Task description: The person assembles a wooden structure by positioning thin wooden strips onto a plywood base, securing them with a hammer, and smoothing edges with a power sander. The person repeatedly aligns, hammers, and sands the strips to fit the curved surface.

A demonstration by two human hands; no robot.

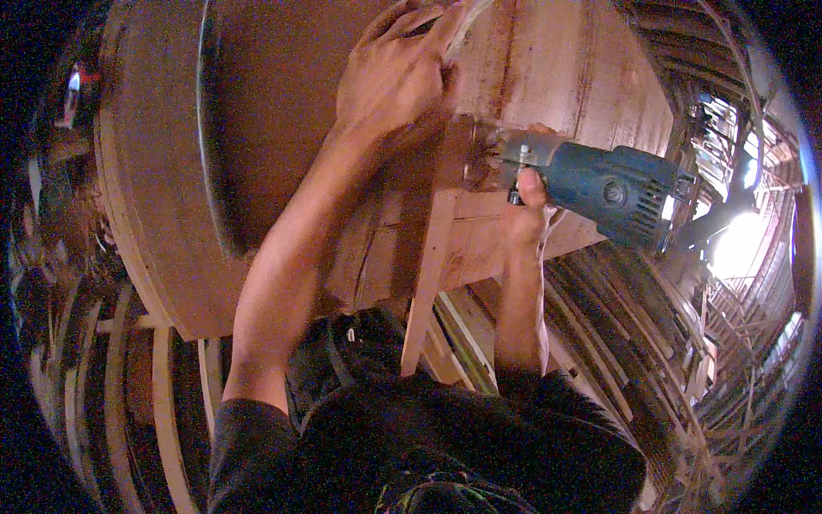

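My right hand (pixel 533 190) grips a trim router (pixel 616 187), its thumb across the narrow front end. The router has a dark blue-green vented body lying on its side and a clear plastic base. That base is against the edge of a pale wooden panel (pixel 548 64); the bit cannot be made out. Farther left and higher, my left hand (pixel 396 81) is closed at the panel's upper part, fingers curled. What those fingers hold is hidden at the top edge. Below the router, a narrow wooden strip (pixel 425 283) slants down toward my body.
A large brown board (pixel 158 171) with a dark curved line stands at the left. Wooden slats (pixel 163 403) lie at lower left, and stacked lumber (pixel 608 317) fills the lower right. A dark cable or hose (pixel 711 223) trails behind the router. Bright light (pixel 743 244) enters at the right.
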